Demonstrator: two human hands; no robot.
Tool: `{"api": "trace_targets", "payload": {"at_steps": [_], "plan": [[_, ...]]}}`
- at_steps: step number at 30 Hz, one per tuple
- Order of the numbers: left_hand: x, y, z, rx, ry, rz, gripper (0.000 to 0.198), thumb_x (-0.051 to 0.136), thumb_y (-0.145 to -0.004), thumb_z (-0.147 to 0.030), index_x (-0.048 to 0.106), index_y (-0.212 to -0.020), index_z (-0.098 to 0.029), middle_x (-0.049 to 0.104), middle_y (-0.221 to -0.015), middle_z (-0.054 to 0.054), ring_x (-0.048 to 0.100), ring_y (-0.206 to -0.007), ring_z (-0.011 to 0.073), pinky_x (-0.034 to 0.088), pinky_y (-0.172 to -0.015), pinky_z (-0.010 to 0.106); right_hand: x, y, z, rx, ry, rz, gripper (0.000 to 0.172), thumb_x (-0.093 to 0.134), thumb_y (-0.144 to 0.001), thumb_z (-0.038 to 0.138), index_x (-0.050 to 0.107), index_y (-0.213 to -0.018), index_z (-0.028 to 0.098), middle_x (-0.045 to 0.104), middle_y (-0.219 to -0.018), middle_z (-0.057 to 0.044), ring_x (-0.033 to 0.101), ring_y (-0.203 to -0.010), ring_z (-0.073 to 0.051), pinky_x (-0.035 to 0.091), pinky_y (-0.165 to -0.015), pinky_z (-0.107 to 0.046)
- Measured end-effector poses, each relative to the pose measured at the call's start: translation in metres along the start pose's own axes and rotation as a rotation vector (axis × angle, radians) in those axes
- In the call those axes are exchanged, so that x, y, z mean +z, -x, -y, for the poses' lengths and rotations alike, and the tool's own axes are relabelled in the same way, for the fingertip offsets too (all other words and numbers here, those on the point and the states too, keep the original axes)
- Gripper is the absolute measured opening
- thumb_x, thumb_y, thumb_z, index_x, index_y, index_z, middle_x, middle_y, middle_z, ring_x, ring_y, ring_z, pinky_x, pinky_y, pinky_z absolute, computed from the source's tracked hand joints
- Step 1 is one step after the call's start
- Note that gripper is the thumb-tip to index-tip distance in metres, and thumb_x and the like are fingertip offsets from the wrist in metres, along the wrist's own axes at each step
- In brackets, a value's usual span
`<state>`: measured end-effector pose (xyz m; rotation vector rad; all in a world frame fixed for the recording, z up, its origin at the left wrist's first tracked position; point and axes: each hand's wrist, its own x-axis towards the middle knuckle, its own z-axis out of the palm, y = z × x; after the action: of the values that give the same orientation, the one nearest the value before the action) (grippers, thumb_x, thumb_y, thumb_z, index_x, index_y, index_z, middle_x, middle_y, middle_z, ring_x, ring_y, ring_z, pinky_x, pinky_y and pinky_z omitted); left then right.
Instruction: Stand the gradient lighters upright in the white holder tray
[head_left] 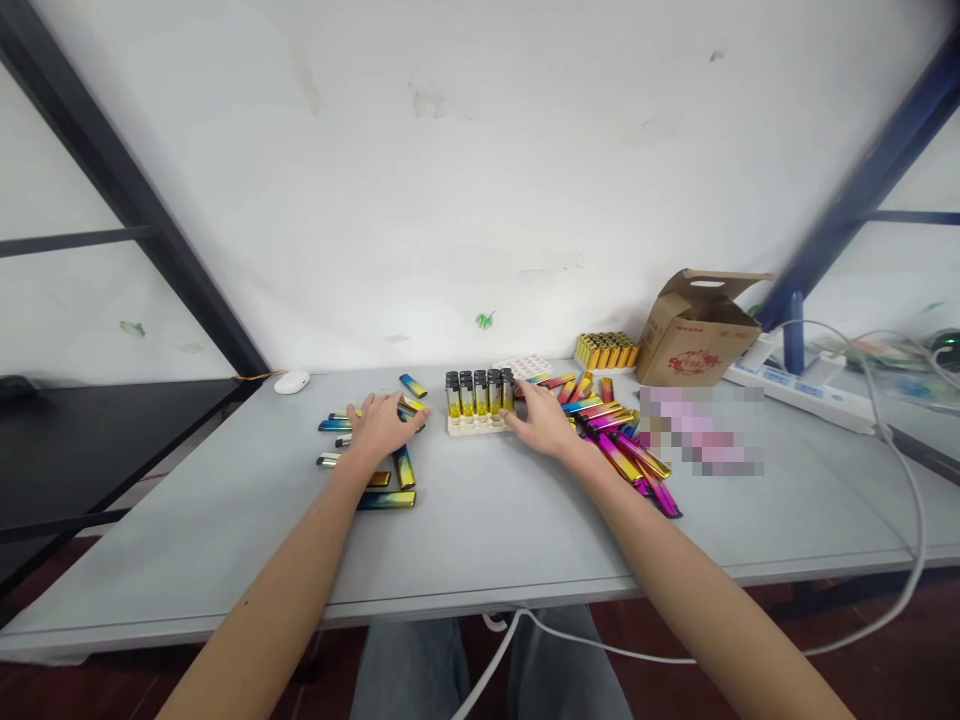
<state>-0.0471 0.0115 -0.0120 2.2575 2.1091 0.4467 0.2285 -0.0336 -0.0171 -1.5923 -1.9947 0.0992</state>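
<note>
A white tray (pixel 474 426) holds several upright lighters (pixel 474 398) with black tops and clear-and-yellow lower parts. My right hand (pixel 546 420) is at the tray's right end, its thumb and fingers closed about a lighter there. To the left, my left hand (pixel 381 424) reaches over scattered shiny lighters, with a yellow metallic lighter (pixel 412 406) between thumb and forefinger. A blue-and-yellow case (pixel 405 468) and a dark blue one (pixel 388 500) lie below that hand. Part of this group is hidden under my palm.
Right of the tray is a pile of pink, gold and blue metallic cases (pixel 637 460). Behind it stand a block of gold lighters (pixel 607 351) and an open cardboard box (pixel 686 340). A power strip (pixel 810 396) with white cables lies right; a white oval object (pixel 292 382) sits left.
</note>
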Motion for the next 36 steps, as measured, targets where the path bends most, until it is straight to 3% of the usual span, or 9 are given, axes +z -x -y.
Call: {"api": "trace_targets", "payload": {"at_steps": [3,6,11,15,18,22,26,32,36], "plan": [[-0.003,0.001,-0.004,0.002,0.031,-0.008,0.056,0.05,-0.08,-0.068,0.061,-0.108,-0.021,0.064,-0.123,0.016,0.049,-0.126,0.0388,0.02,-0.108,0.064,0.0,0.0,0.0,0.009,-0.001,-0.003,0.052,0.055,-0.088,0.038,0.05,-0.129,0.007,0.061,-0.119,-0.02,0.055,-0.114,-0.031,0.04,-0.099,-0.043],[-0.005,0.001,-0.007,0.006,0.055,-0.05,0.06,0.054,-0.077,-0.064,0.057,-0.117,-0.019,0.066,-0.12,0.016,0.054,-0.12,0.0378,0.024,-0.108,0.06,-0.001,0.0,0.0,0.018,-0.01,0.004,0.055,0.055,-0.088,0.039,0.049,-0.132,0.007,0.06,-0.123,-0.021,0.054,-0.117,-0.032,0.04,-0.101,-0.044],[-0.012,0.005,-0.01,0.104,0.142,-0.279,0.081,0.061,-0.075,-0.063,0.043,-0.136,-0.012,0.068,-0.115,0.018,0.06,-0.112,0.0363,0.028,-0.11,0.054,-0.01,0.001,0.003,0.007,-0.119,-0.149,0.065,0.054,-0.088,0.047,0.042,-0.139,0.01,0.049,-0.139,-0.021,0.045,-0.131,-0.033,0.036,-0.108,-0.048],[-0.019,0.016,-0.019,0.344,0.271,-0.611,0.087,0.068,-0.073,-0.059,0.04,-0.141,-0.013,0.069,-0.115,0.015,0.062,-0.11,0.0327,0.03,-0.111,0.053,-0.018,0.003,0.011,-0.112,-0.302,-0.402,0.039,0.05,-0.091,0.039,0.056,-0.123,0.017,0.059,-0.123,-0.015,0.057,-0.113,-0.027,0.045,-0.098,-0.043],[-0.023,0.028,-0.032,0.635,0.305,-0.772,0.085,0.074,-0.07,-0.054,0.042,-0.14,-0.016,0.068,-0.117,0.014,0.063,-0.109,0.0318,0.039,-0.106,0.051,-0.02,0.007,0.023,-0.222,-0.457,-0.398,0.023,0.049,-0.093,0.034,0.064,-0.102,0.02,0.069,-0.099,-0.008,0.063,-0.09,-0.021,0.05,-0.085,-0.036],[-0.02,0.043,-0.05,0.931,0.36,-0.693,0.091,0.076,-0.07,-0.048,0.035,-0.146,-0.019,0.066,-0.122,0.014,0.061,-0.114,0.0316,0.045,-0.1,0.049,-0.017,0.014,0.044,-0.223,-0.655,-0.112,0.024,0.052,-0.092,0.037,0.066,-0.093,0.018,0.069,-0.088,-0.004,0.061,-0.078,-0.018,0.048,-0.072,-0.03],[-0.018,0.05,-0.057,0.982,0.379,-0.565,0.094,0.074,-0.075,-0.043,0.024,-0.151,-0.021,0.061,-0.131,0.015,0.055,-0.124,0.0313,0.042,-0.104,0.049,-0.012,0.017,0.058,-0.147,-0.912,0.179,0.032,0.051,-0.092,0.046,0.061,-0.08,0.017,0.064,-0.078,-0.002,0.058,-0.072,-0.016,0.045,-0.066,-0.028],[-0.027,0.048,-0.048,0.875,0.38,-0.473,0.088,0.071,-0.077,-0.044,0.027,-0.149,-0.02,0.052,-0.139,0.017,0.049,-0.13,0.0334,0.041,-0.107,0.05,-0.008,0.012,0.058,0.071,-1.374,0.208,0.025,0.06,-0.084,0.042,0.051,-0.096,0.022,0.061,-0.078,0.002,0.059,-0.074,-0.015,0.047,-0.073,-0.029],[-0.028,0.047,-0.043,0.792,0.432,-0.471,0.072,0.063,-0.083,-0.037,0.032,-0.146,-0.02,0.053,-0.137,0.015,0.05,-0.127,0.0304,0.043,-0.106,0.047,-0.012,0.007,0.051,0.276,-1.596,0.172,0.023,0.066,-0.075,0.032,0.05,-0.087,0.021,0.05,-0.075,0.005,0.049,-0.061,-0.01,0.042,-0.061,-0.024]]}}
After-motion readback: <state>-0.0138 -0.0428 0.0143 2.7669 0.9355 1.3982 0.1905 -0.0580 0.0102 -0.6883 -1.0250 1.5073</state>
